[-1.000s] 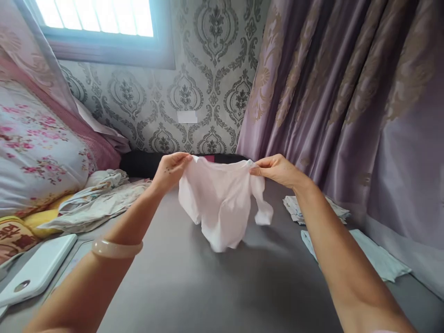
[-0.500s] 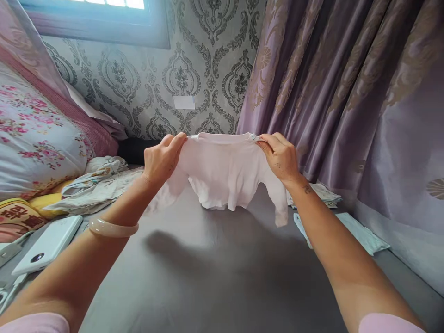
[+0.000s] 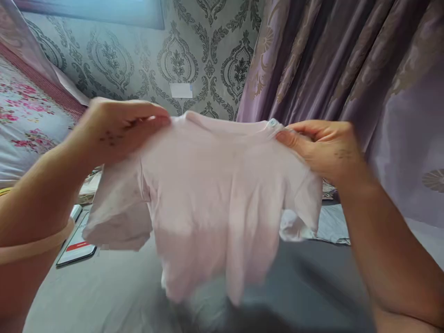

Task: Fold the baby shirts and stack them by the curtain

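Pinched at both shoulders by the left hand (image 3: 126, 129) and right hand (image 3: 322, 145), the pink top (image 3: 222, 194) now hangs nearer the camera.

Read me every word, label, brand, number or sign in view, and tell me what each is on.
"00": seemingly on the phone screen; any neighbouring characters are unclear.
Red band on that screen: too small and blurred to read.
White card on the wallpaper: no legible text.

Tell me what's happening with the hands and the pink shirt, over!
Both hands, left and right, pinching pink shirt at shoulders. Shirt hanging open above gray sheet. Nothing seen blocking it, over.
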A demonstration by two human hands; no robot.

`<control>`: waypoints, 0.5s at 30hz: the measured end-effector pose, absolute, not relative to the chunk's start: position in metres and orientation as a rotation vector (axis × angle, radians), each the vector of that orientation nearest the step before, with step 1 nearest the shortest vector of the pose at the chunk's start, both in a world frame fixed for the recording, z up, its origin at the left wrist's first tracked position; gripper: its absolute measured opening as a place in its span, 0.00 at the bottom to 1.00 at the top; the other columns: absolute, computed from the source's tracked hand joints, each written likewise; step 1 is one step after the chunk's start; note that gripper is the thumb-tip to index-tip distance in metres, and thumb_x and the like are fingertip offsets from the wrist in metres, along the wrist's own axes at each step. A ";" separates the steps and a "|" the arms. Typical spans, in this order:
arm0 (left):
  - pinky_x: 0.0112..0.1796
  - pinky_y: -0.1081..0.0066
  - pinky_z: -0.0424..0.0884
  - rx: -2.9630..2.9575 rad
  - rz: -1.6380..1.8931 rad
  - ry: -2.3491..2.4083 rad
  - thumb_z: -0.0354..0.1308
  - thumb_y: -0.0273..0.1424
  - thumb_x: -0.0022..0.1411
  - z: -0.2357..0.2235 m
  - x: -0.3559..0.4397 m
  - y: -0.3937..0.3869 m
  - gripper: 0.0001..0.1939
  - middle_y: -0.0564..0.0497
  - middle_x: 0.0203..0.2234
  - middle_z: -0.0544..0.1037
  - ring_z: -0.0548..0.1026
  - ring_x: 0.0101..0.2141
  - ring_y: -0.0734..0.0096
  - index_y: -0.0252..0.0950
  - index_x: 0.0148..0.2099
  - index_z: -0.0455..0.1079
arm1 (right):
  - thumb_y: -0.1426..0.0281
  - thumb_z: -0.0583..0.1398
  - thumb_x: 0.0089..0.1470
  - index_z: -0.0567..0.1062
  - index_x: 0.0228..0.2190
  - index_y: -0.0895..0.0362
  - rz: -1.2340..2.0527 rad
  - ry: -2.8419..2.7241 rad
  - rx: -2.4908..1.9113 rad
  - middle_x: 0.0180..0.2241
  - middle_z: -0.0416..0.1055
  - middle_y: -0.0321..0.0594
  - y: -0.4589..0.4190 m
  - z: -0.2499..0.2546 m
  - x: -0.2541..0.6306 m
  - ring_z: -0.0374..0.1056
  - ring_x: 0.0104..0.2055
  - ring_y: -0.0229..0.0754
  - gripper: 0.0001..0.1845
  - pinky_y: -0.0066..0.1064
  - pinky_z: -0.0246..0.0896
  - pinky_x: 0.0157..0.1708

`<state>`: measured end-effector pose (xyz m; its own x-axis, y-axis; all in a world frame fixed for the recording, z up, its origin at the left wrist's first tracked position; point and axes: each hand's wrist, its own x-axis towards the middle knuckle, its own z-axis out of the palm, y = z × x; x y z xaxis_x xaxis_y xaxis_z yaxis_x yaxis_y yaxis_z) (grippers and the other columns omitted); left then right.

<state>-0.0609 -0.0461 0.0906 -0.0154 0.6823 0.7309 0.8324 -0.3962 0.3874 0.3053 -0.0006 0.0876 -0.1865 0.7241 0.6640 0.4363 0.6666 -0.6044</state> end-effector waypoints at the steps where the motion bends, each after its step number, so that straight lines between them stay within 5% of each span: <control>1: 0.40 0.76 0.66 -2.205 -1.231 -1.623 0.56 0.46 0.60 0.085 -0.064 -0.033 0.21 0.60 0.28 0.77 0.72 0.32 0.79 0.35 0.42 0.80 | 0.51 0.68 0.48 0.82 0.32 0.55 0.478 -1.844 -0.955 0.28 0.77 0.38 0.011 0.080 0.304 0.68 0.27 0.39 0.20 0.30 0.59 0.24; 5: 0.38 0.77 0.68 -2.649 -0.794 -1.690 0.51 0.46 0.64 0.019 -0.080 0.031 0.22 0.53 0.35 0.82 0.76 0.35 0.71 0.36 0.42 0.79 | 0.47 0.65 0.48 0.82 0.32 0.58 0.757 -2.021 -1.151 0.27 0.77 0.38 0.075 0.015 0.295 0.68 0.27 0.41 0.25 0.28 0.56 0.23; 10: 0.36 0.73 0.68 -2.614 -0.362 -2.002 0.48 0.40 0.65 -0.094 -0.076 0.088 0.17 0.48 0.40 0.82 0.78 0.38 0.63 0.41 0.44 0.76 | 0.61 0.59 0.60 0.80 0.36 0.57 0.537 -2.245 -1.431 0.38 0.79 0.40 0.137 -0.093 0.269 0.72 0.41 0.44 0.14 0.28 0.60 0.38; 15: 0.35 0.70 0.67 -2.354 -0.155 -2.279 0.41 0.34 0.69 -0.155 -0.053 0.099 0.18 0.43 0.45 0.79 0.77 0.42 0.60 0.40 0.49 0.71 | 0.65 0.53 0.65 0.75 0.45 0.56 0.485 -2.383 -1.672 0.47 0.76 0.46 0.150 -0.153 0.245 0.70 0.49 0.45 0.14 0.28 0.58 0.42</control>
